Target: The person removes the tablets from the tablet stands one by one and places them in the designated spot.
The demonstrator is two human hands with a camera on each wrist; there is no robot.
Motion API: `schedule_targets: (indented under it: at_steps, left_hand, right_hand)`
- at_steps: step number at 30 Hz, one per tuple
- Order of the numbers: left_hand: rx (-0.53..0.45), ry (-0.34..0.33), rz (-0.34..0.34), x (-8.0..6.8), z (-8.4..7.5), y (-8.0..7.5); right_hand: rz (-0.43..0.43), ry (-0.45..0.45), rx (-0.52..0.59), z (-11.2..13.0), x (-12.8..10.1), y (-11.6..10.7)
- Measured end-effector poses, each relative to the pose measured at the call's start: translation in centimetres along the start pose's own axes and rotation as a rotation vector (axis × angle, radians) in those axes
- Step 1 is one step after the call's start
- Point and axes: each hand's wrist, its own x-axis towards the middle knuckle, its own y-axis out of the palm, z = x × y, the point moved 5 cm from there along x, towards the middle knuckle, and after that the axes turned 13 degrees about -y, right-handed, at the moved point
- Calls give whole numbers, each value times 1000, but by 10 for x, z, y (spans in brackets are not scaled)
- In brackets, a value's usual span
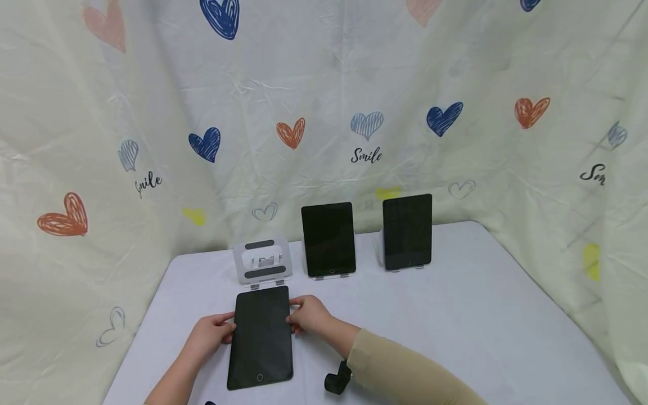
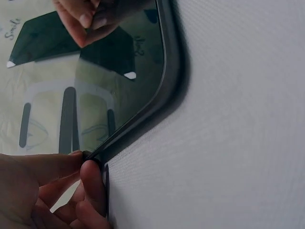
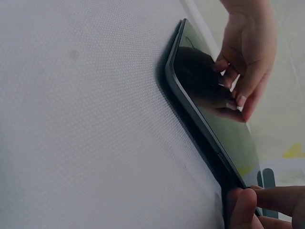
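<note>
A dark tablet (image 1: 261, 336) is laid flat on the white tabletop (image 1: 455, 315), just before an empty stand (image 1: 262, 262); its left edge is pinched by the curled fingers (image 2: 90, 179) of the left hand (image 1: 207, 333); its right edge is pinched by the right hand (image 1: 310, 315); two more tablets (image 1: 328, 238) are propped upright behind.

Two dark tablets (image 1: 328, 238) (image 1: 407, 231) are standing upright on stands at the back of the white table (image 1: 481, 315), beside an empty stand (image 1: 262, 262). A heart-printed cloth (image 1: 152, 112) is hanging behind.
</note>
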Motion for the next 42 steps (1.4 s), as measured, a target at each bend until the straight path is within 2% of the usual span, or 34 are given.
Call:
schedule_targets:
  at_steps: [8,28,42]
  left_hand:
    - [82,-21,-10,-2,-2,1]
    - [121,-12,2,4,-7,3]
    - [152,0,-27,6,-9,2]
  right_hand:
    - [1,41,-26,0,1,1]
    - [7,106,-104,3,9,2]
    - [-8,85,-217,-1,18,1]
